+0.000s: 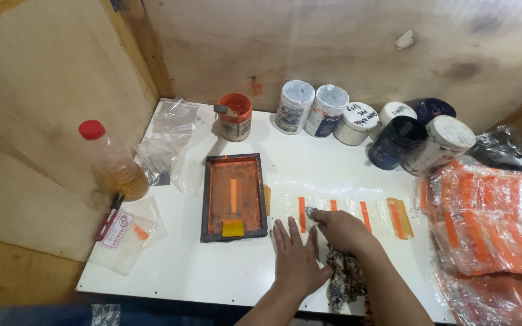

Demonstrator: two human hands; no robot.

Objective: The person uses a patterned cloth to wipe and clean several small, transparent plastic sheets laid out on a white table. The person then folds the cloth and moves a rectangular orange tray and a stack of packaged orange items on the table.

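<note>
My left hand (296, 256) lies flat, fingers apart, on the white table (176, 265) just below a row of clear plastic bags with orange stripes (357, 214). My right hand (341, 229) grips a patterned rag (344, 279) and presses its bunched tip onto the plastic next to the leftmost orange stripe. Left of both hands lies a dark-framed printing screen (234, 196) smeared with orange ink, and a small yellow squeegee (232, 227) rests on its near end.
An open orange ink tub with a tool in it (235, 116) and several lidded jars (364, 124) stand at the back. A red-capped bottle (111, 158) and loose clear bags (164, 142) lie left. A pile of printed orange bags (493, 223) fills the right. Wooden walls enclose the table.
</note>
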